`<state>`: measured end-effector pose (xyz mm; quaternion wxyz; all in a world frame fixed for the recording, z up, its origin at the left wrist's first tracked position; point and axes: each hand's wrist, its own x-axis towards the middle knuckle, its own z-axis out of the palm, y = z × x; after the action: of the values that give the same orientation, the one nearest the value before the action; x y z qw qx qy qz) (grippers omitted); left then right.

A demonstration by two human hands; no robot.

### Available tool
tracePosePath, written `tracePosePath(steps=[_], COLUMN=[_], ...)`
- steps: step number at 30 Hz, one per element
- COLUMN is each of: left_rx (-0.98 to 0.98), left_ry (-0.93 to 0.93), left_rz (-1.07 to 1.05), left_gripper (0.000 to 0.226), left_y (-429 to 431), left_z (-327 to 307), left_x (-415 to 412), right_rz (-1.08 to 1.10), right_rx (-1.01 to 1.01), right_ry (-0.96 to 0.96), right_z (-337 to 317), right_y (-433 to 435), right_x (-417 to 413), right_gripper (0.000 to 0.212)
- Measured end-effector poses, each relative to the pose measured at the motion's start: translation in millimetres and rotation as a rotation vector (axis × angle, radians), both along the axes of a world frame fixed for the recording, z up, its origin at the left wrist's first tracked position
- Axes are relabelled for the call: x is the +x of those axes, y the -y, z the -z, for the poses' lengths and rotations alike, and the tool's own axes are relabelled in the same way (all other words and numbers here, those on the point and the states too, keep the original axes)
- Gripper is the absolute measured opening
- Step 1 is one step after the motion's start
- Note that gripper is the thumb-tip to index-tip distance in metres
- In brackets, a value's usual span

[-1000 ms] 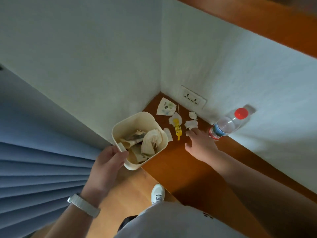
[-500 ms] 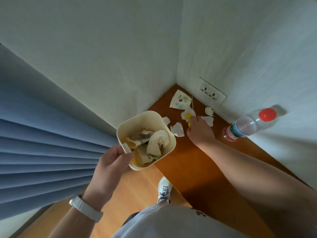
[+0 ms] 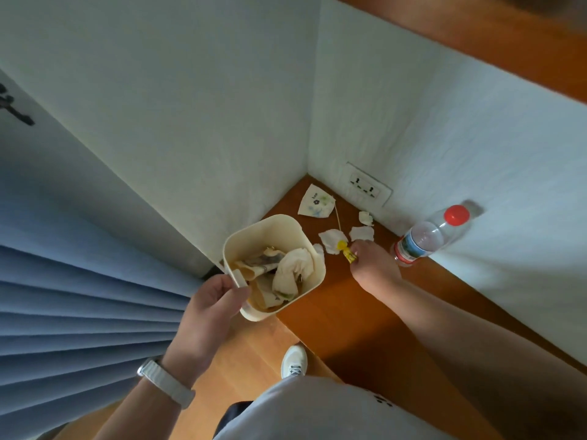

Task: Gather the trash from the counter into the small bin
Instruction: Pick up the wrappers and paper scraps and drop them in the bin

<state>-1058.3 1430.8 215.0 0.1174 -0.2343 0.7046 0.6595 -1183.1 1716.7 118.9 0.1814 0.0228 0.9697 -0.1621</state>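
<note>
My left hand (image 3: 211, 308) grips the near rim of a small cream bin (image 3: 279, 228), held at the counter's left edge and part-filled with crumpled paper. My right hand (image 3: 374, 265) rests on the wooden counter (image 3: 343, 312) with its fingers closed on a small yellow wrapper (image 3: 347, 250). A white paper scrap (image 3: 330, 238) lies just left of the wrapper. Two more scraps (image 3: 362, 232), (image 3: 366, 218) sit behind my fingers. A printed torn paper (image 3: 316, 204) and a thin stick (image 3: 337, 215) lie in the corner.
A clear water bottle (image 3: 425, 238) with a red cap stands against the right wall. A wall socket (image 3: 365, 187) is above the counter's corner. Blue curtain folds (image 3: 79, 312) hang at the left. My white shoe (image 3: 293, 362) is on the floor below.
My right hand has closed on the yellow wrapper and drawn it slightly towards me. A scrap that lay beside the bin is no longer there. The bin stays in my left hand.
</note>
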Motion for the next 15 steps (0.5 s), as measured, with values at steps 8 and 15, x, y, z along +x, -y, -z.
tracePosePath(steps=[8, 15], left_rx=[0.008, 0.008], left_ry=[-0.05, -0.064], left_rz=[0.139, 0.205], left_gripper=[0.065, 0.05], left_y=[-4, -13], left_z=[-2, -1], left_x=[-14, -27], right_rz=[0.023, -0.079], right_rx=[-0.221, -0.48], right_ry=[-0.366, -0.62], right_z=[-71, -148], right_y=[-4, 13], right_x=[17, 26], right_gripper=[0.018, 0.02])
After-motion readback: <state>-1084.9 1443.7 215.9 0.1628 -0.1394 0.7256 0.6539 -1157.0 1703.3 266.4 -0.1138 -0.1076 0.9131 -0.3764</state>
